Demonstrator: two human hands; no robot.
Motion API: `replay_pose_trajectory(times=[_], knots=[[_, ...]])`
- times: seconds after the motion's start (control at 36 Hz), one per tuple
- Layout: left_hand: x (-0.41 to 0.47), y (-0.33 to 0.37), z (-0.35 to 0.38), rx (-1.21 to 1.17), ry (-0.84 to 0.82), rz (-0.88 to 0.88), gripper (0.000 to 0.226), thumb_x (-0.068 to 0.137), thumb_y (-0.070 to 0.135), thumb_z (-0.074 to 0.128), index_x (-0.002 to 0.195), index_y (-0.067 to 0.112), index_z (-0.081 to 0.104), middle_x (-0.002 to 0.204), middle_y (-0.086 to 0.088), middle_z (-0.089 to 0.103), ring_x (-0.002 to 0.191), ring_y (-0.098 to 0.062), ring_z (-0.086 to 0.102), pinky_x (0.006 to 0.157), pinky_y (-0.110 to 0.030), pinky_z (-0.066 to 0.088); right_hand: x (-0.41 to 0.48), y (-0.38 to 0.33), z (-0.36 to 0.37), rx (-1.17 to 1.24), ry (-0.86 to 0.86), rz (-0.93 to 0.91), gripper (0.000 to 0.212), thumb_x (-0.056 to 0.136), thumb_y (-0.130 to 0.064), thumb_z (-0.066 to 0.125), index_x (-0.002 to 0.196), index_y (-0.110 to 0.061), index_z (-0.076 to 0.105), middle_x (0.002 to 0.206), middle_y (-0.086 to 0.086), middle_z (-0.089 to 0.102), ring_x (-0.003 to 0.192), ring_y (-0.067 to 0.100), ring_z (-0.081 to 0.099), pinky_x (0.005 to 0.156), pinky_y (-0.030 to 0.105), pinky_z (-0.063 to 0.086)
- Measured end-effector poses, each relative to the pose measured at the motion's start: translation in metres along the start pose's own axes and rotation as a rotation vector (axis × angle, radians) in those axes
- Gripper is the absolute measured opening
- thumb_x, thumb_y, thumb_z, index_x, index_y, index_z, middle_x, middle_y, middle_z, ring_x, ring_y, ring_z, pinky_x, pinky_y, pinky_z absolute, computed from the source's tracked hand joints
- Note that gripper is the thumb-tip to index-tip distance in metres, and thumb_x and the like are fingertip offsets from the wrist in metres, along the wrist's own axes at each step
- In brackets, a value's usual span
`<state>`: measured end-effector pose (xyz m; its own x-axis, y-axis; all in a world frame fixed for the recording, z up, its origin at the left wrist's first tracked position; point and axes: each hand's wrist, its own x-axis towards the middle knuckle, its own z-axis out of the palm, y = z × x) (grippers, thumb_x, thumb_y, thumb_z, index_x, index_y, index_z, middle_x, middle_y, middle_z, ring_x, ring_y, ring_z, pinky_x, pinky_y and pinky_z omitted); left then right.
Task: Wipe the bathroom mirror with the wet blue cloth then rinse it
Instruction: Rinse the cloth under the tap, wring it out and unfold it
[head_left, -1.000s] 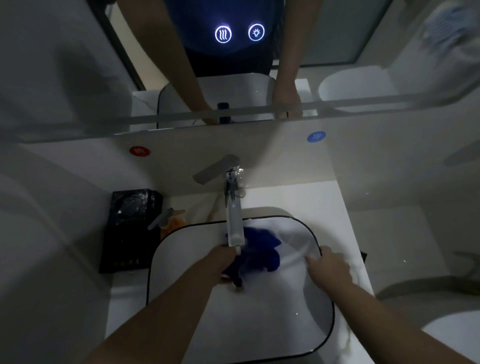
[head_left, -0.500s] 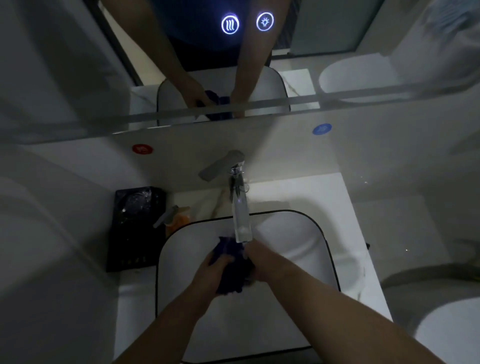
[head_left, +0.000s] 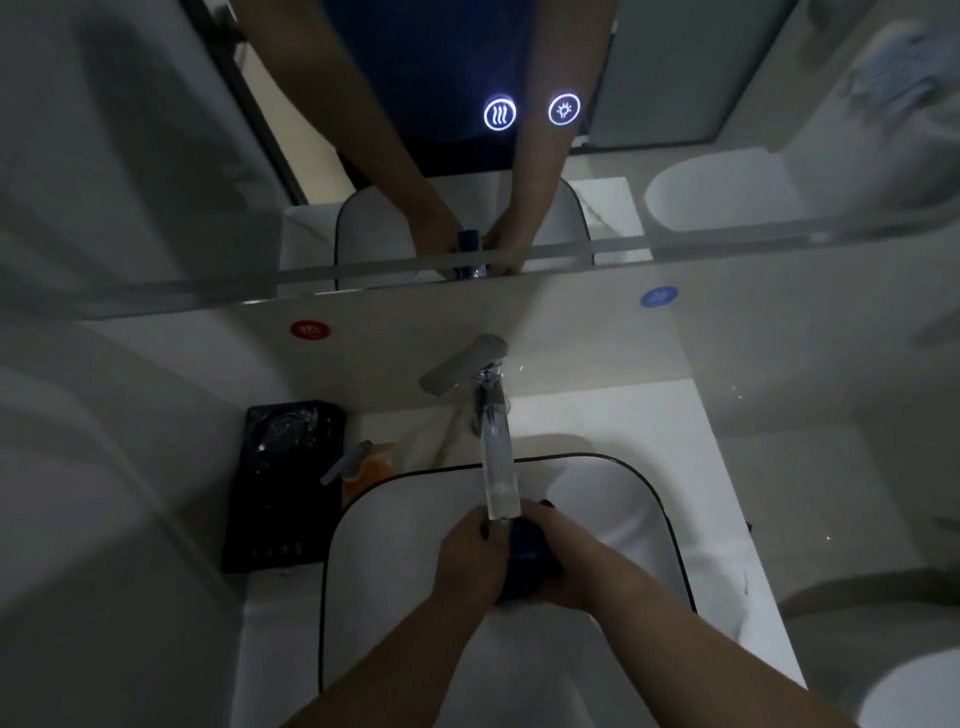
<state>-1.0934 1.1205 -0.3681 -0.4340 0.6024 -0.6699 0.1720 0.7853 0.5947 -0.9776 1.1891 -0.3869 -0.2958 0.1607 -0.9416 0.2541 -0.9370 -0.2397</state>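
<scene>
Cloth: the blue cloth is a dark, bunched wad squeezed between both hands, low over the basin and just under the tip of the tap spout.
Left hand: the left hand curls round the left side of the wad, its fingers wrapped over the top.
Right hand: the right hand grips the other side, its fingers folded round the cloth, so the two hands nearly meet.
Step in hand: by my reading this is the rinse, with the mirror wipe done.
Water: the tap handle points left, toward the red sticker. In this dim light I cannot tell whether water is running.
Doing it well: open the wad under the spout so water reaches the inner folds, squeeze, turn it and squeeze again. One tight ball only rinses its outside.
Position: hold the cloth low and central in the bowl, so drips fall inside the rim and not on the counter.
Wringing: twist the hands in opposite directions, firmly but slowly, as soaked cloth sheds water in spurts.
Watch for: knuckles sit close to the spout tip. The soap bottle and black tray stand just left of the basin, within splash reach.
</scene>
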Motion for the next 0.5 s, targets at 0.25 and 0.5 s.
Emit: replay_pose_trajectory(times=[0.25, 0.5], knots=[[0.006, 0.007, -0.014, -0.159, 0.000, -0.049, 0.017, 0.097, 0.010, 0.065, 0.089, 0.022, 0.074, 0.093, -0.003, 0.077, 0.089, -0.023, 0.073, 0.077, -0.034, 0.061, -0.003, 0.010, 0.003, 0.122, 0.222, -0.202, 0.028, 0.089, -0.013, 0.083, 0.112, 0.002, 0.074, 0.093, 0.023, 0.081, 0.086, 0.038, 0.080, 0.070, 0.043, 0.066], [-0.023, 0.080, -0.101, -0.655, 0.381, 0.116, 0.031, 0.115, 0.025, 0.043, 0.099, 0.012, 0.067, 0.080, -0.012, 0.063, 0.056, -0.015, 0.054, 0.054, -0.031, 0.046, -0.006, 0.021, 0.020, -0.025, 0.168, -0.252, 0.030, 0.105, -0.021, 0.068, 0.100, 0.009, 0.071, 0.101, 0.025, 0.073, 0.095, 0.038, 0.073, 0.094, 0.052, 0.060]])
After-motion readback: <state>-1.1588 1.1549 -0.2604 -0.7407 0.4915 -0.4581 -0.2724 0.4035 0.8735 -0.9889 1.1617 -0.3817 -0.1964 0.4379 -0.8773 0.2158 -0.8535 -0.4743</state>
